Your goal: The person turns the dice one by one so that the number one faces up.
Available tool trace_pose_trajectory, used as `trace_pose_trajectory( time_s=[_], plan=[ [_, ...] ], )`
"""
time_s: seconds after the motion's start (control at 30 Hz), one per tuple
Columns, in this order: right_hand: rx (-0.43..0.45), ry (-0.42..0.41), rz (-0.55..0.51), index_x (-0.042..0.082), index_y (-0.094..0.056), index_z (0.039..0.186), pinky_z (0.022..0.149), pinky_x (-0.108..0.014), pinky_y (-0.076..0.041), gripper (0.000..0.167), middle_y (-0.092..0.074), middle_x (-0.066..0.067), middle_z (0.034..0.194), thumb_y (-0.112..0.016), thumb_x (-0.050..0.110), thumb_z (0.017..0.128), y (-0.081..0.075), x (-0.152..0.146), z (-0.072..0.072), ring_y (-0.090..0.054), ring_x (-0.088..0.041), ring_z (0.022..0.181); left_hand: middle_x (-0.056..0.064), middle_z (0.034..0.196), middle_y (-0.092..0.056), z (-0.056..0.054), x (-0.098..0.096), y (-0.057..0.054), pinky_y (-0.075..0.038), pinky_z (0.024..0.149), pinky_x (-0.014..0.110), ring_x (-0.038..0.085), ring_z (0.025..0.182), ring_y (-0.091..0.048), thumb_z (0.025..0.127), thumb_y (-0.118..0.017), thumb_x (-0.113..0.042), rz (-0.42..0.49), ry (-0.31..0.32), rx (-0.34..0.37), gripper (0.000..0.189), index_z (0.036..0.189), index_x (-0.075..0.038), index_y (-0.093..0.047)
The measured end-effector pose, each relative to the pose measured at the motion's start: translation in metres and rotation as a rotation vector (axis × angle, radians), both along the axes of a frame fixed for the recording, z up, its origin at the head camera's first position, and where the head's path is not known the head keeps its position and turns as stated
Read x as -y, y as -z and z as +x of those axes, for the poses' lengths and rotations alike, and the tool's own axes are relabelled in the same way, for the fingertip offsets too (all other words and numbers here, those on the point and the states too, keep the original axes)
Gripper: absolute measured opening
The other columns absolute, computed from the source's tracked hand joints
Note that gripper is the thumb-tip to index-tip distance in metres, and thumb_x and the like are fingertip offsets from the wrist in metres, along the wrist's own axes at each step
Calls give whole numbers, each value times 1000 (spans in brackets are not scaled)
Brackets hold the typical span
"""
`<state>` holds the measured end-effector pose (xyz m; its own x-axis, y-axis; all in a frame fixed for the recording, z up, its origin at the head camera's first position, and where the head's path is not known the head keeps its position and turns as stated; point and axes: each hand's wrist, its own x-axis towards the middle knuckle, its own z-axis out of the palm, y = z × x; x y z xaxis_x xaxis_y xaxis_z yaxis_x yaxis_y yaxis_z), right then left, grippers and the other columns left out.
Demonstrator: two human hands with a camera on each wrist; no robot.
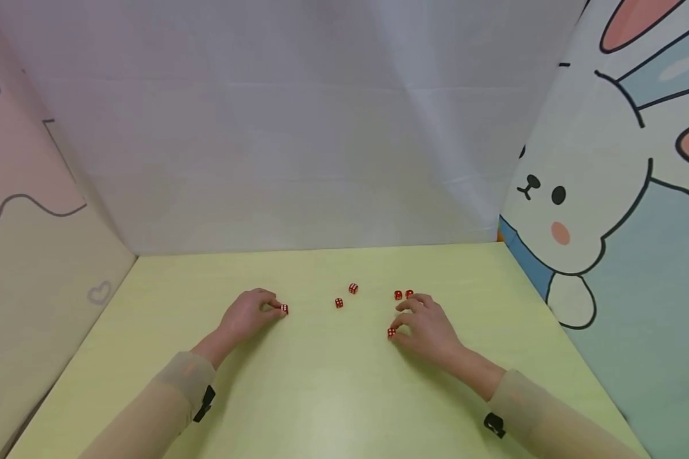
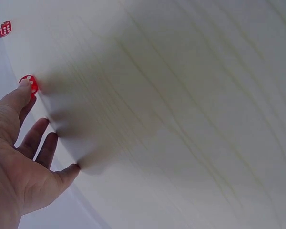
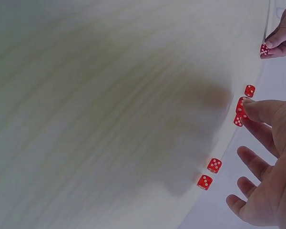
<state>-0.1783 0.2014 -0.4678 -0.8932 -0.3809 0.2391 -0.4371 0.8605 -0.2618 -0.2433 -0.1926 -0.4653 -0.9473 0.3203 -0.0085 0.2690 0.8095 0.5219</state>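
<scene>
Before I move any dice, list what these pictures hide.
Left-held die: left wrist view, partly covered by the left hand.
Right-held die: right wrist view, partly covered by the right hand.
Rightmost die: head view, partly behind the right hand.
Rest of the left hand: right wrist view, cut off by the right edge.

Left hand: red die, white pips. Right hand: matching red die. Loose dice between hands and beside right hand: same red, white-dotted. Worktop under hands: pale yellow-green, faint grain streaks. Sleeves: beige, black tabs. Right panel, beyond right hand: pale blue, white black-outlined rabbit, pink cheek.
</scene>
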Motion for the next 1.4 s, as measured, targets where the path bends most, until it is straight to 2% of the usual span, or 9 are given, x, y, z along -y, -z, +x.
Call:
trace_pose_trajectory(
  time_s=[0.27, 0.53, 0.97, 1.4],
  plan=[
    [53, 8, 1, 23, -80, 88, 107, -55, -42, 8, -68, -5, 120, -86, 25, 83, 3, 5, 1, -48, -35, 127, 21, 132, -64, -1, 1, 1, -44, 107, 58, 45, 126, -56, 95, -76, -28, -8, 3, -4, 20, 104, -10, -78],
    [55, 22, 7, 24, -80, 90, 105, -55, -43, 9, -67, -4, 120, -85, 26, 83, 4, 3, 0, -48, -34, 126, 21, 131, -64, -3, -1, 2, -44, 107, 57, 44, 126, -56, 95, -76, -28, -7, 2, 3, 21, 103, -9, -78],
    [44, 38, 19, 20, -81, 99, 101, -57, -45, 18, -67, -5, 122, -85, 29, 83, -4, -6, -1, -48, -35, 126, 21, 133, -64, -7, 1, 6, -43, 109, 57, 44, 128, -55, 95, -75, -28, -1, 1, -3, 20, 103, -9, -79],
    [90, 29, 11, 18, -82, 99, 102, -58, -44, 20, -67, -6, 120, -86, 27, 83, -5, -1, 1, -49, -35, 125, 21, 133, -64, -7, 1, 8, -42, 109, 57, 43, 128, -55, 95, -75, -27, 20, -2, 2, 19, 102, -10, -79]
  ],
)
